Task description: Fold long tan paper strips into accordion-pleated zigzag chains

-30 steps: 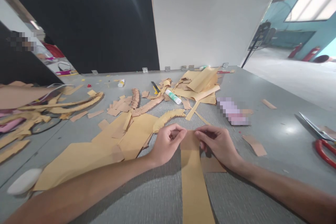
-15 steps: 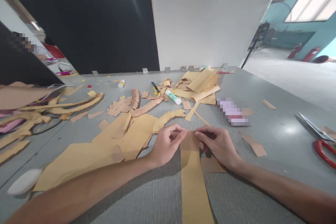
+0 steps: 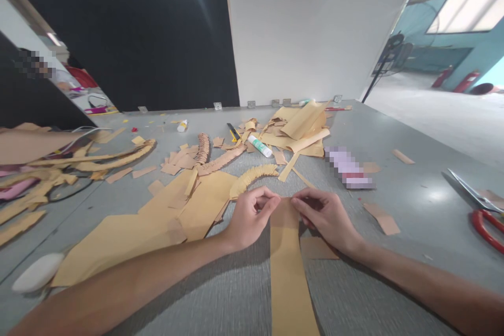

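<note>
A long tan paper strip [image 3: 290, 273] runs from the table's front edge up to my two hands. At its far end lies a browner paper piece [image 3: 284, 211], level with the strip's sides. My left hand [image 3: 252, 218] pinches the left far corner between thumb and forefinger. Opposite it, my right hand [image 3: 326, 220] pinches the right far corner the same way. Under the right hand a small brown paper rectangle [image 3: 321, 249] rests on the table. Just beyond my left hand curves a pleated tan paper strip [image 3: 254, 176].
Tan paper sheets [image 3: 129, 236] spread to the left, near a white rounded object [image 3: 37, 273]. Farther back are a glue stick [image 3: 260, 146], a yellow-and-black cutter [image 3: 233, 133] and heaped paper [image 3: 303, 123]. Red-handled scissors [image 3: 486, 215] lie at the right edge.
Both hands keep their pinch at the strip's far end, almost still. The strip's near part has shifted very slightly left.
</note>
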The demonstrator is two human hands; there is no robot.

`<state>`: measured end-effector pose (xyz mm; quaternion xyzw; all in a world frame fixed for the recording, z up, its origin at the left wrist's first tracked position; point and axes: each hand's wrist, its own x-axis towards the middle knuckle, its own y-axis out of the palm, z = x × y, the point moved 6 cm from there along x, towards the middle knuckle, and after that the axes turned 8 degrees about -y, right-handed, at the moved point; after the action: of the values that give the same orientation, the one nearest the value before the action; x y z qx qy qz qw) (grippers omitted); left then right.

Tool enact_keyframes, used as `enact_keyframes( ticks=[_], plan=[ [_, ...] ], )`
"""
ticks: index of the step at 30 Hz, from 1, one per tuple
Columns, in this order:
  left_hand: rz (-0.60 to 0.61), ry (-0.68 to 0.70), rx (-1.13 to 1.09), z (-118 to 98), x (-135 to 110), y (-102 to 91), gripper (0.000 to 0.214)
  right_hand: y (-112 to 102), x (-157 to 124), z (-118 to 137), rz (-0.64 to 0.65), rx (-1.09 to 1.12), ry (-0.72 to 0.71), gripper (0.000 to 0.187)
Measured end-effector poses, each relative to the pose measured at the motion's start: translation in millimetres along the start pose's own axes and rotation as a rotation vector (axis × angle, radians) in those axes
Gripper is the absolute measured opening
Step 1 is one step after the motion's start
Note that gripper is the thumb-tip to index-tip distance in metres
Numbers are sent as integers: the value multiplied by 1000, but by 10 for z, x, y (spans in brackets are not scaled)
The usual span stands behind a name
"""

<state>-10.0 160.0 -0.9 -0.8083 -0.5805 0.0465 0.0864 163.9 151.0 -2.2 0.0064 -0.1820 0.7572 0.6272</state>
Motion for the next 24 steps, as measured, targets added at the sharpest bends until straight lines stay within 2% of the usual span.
enact_keyframes(
  ticks=[3, 5, 7, 10, 13, 18, 20, 24],
  plan=[
    [5, 0, -10, 1, -4, -1, 34, 54, 4, 61, 102, -46, -84, 25],
    [11, 6, -17, -13, -8, 0, 33, 86, -3, 63, 158, -55, -84, 22],
    [10, 13, -22, -35, -9, -2, 32, 86, -6, 49, 160, -54, -63, 21],
    [31, -5, -50, -42, 2, 12, 29, 45, 7, 40, 100, -51, -55, 22],
    [106, -59, -122, 3, 31, 65, 31, -34, 39, 42, -8, -81, -68, 23],
    [192, -104, -140, 86, 78, 131, 31, -166, 58, 85, -177, -193, -142, 21],
    [175, -110, -131, 106, 84, 126, 31, -196, 21, 140, -219, -298, -229, 17],
    [230, -139, -215, 134, 59, 171, 33, -181, -142, 293, -232, -513, -550, 9]
  ],
)
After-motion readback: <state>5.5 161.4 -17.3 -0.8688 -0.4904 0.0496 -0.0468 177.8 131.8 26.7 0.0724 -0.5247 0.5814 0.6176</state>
